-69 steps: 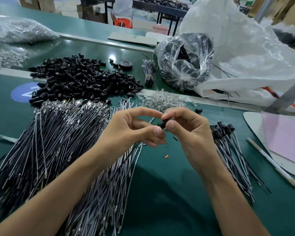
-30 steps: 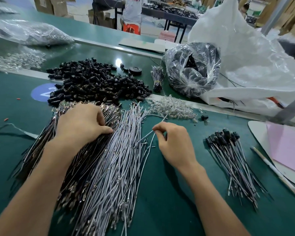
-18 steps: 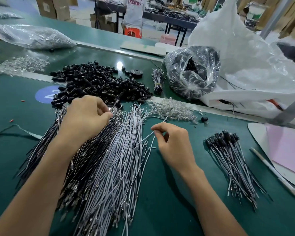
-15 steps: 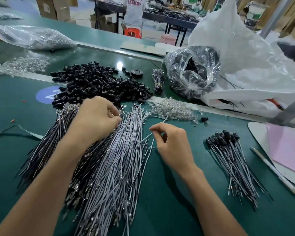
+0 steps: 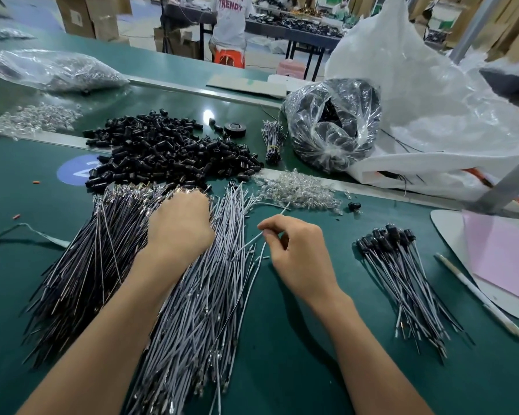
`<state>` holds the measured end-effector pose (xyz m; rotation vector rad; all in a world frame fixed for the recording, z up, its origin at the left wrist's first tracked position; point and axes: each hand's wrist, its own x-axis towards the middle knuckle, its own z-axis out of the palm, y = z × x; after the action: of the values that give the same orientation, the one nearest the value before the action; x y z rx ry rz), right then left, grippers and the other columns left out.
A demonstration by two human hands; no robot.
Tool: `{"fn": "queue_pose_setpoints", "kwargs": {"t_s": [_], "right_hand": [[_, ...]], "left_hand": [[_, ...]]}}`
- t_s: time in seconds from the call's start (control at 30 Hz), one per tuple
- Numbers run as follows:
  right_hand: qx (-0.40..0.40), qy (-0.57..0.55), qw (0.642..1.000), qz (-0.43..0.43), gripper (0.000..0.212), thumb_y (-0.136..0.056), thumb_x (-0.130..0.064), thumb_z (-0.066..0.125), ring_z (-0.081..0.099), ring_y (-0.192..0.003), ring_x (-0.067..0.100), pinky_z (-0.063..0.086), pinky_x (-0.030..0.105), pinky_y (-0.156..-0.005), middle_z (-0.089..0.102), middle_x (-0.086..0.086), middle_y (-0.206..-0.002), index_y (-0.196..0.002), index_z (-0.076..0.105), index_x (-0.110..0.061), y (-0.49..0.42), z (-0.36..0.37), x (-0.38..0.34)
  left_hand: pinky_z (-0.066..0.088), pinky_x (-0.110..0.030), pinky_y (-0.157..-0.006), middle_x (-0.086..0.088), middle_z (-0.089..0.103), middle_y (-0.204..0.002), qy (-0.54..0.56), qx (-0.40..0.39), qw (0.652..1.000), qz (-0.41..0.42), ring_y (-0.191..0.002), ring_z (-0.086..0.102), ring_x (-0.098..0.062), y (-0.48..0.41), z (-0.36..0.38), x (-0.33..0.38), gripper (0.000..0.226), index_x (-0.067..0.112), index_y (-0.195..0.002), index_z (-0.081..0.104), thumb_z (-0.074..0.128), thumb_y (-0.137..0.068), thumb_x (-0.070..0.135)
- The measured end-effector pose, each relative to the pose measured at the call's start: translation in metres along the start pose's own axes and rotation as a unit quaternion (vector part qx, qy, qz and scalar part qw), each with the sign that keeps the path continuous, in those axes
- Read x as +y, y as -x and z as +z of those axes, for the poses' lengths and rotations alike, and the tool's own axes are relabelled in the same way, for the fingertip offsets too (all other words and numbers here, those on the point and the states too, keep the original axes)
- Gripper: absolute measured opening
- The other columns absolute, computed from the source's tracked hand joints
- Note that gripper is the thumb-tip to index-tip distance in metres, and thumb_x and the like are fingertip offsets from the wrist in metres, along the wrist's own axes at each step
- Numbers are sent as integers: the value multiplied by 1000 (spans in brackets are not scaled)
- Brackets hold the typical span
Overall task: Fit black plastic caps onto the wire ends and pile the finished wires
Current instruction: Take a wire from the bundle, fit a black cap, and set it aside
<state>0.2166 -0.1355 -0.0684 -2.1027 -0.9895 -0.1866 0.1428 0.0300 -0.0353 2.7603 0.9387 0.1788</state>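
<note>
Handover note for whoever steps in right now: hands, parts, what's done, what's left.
Left hand: rests on the far ends of the loose wires, fingers hidden, grip unclear.
Right hand: pinches one grey wire, no cap visible on it.
Black caps: heaped beyond the wires.
Done: capped wires piled on the right.
Left: big piles of black wires and grey wires, uncapped.

Factory assembly line: green conveyor belt (image 5: pixel 162 106), bulk cap heaps (image 5: pixel 168 151), cartons (image 5: pixel 81 13).
</note>
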Motion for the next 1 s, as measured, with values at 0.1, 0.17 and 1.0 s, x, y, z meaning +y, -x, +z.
{"fn": "queue_pose_setpoints", "kwargs": {"t_s": [0.1,0.17,1.0], "right_hand": [[-2,-1,1000,-2,13,-93,-10,62,48,-63,-5,46,20,-65,70,-5,-87,-98,73,-13,0,0,0],[-1,-3,1000,-4,13,-93,-9,62,48,-63,-5,46,20,-65,70,-5,-87,-98,73,-13,0,-1,0],[-54,115,991,37,20,-99,-28,53,52,-94,20,46,38,-79,61,0,-95,-112,66,-19,-6,2,4]], "left_hand": [[42,-31,-61,-6,64,-76,-1,5,1000,-7,-73,59,-28,2,1,1,6,11,-77,68,62,-80,9],[40,-31,-60,-6,63,-75,-2,10,1000,-12,-71,57,-29,4,0,2,7,11,-77,67,61,-80,8],[46,-22,-38,-9,73,-70,548,-87,832,11,-51,68,-20,2,-26,35,9,1,-97,61,56,-97,9]]}}
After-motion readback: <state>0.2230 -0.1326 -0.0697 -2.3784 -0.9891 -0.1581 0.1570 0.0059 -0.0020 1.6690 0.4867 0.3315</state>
